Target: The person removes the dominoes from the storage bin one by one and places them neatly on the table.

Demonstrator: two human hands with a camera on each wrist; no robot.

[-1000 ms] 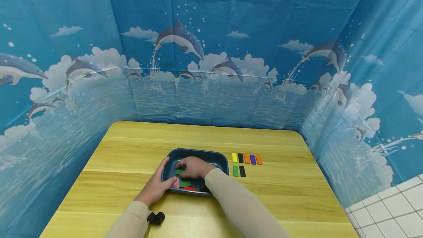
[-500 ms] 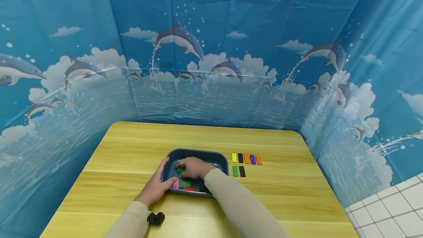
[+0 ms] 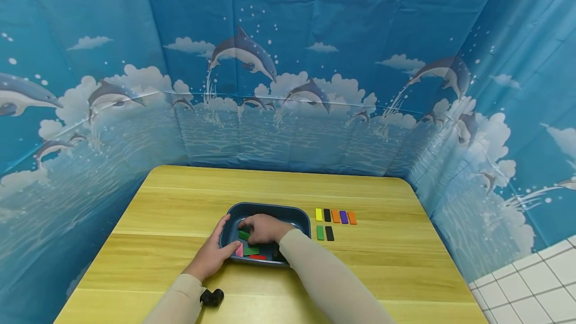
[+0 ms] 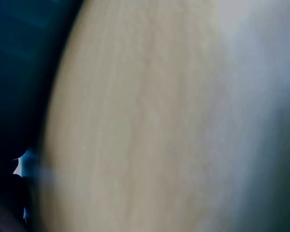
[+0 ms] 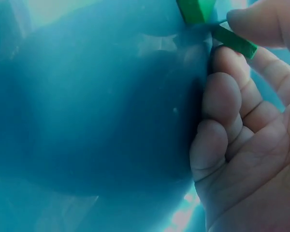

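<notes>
In the head view, a dark blue tray (image 3: pixel 270 207) stands on the wooden table. My left hand (image 3: pixel 211 254) holds its left end, fingers along the outer wall and thumb over the front rim. My right hand (image 3: pixel 265 229) reaches inside, its fingertips low in the tray. In the right wrist view it pinches a small green block (image 5: pixel 236 42) between thumb and fingers, with another green block (image 5: pixel 197 9) just beyond. A pink block (image 3: pixel 239 250), a green block (image 3: pixel 251 251) and a red block (image 3: pixel 258 257) lie near the tray's front wall.
Right of the tray lie two rows of small blocks. The back row has a yellow block (image 3: pixel 319 214), a black one, two orange ones and a purple block (image 3: pixel 344 217); the front has a green block (image 3: pixel 320 233) and a black block (image 3: pixel 330 233). A dolphin-print curtain (image 3: pixel 288 129) hangs behind the table.
The green block at the right fingertips has turned and shifted slightly within the tray. The left hand, tray and rows of blocks have stayed in place.
</notes>
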